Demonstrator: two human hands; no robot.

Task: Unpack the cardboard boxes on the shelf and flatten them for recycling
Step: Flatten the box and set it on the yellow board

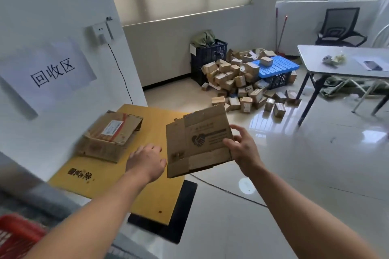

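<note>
Flattened brown cardboard box [197,143] was gripped by right hand [242,149] above yellow cardboard sheet [117,183]; left hand [146,161] open; small-box pile [237,82] beyond unflattened.

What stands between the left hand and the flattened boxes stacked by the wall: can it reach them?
Probably yes. The left hand looks open, seems to hold nothing and hovers just beside the flattened boxes, with only bare yellow cardboard sheet between them.
</note>
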